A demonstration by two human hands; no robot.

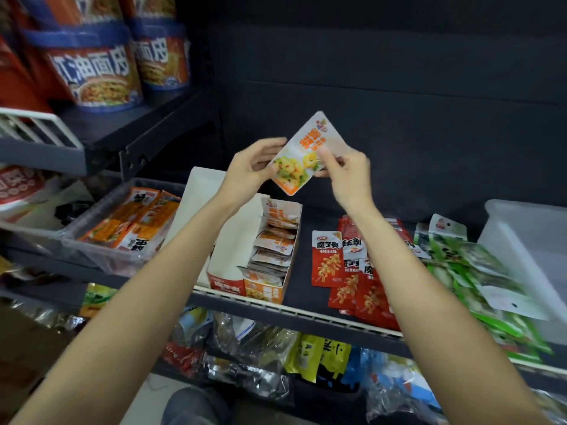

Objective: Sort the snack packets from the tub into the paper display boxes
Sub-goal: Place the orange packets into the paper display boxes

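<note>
I hold an orange-and-white snack packet tilted in the air above the shelf. My left hand grips its left edge and my right hand pinches its right side. Below it stands an open paper display box with several matching orange packets stacked on edge inside. A clear plastic tub of orange packets sits to the left on the shelf.
Red packets lie loose on the dark shelf right of the box, then green packets and a white tub. Noodle bowls stand on the upper left shelf. Mixed bags fill the shelf below.
</note>
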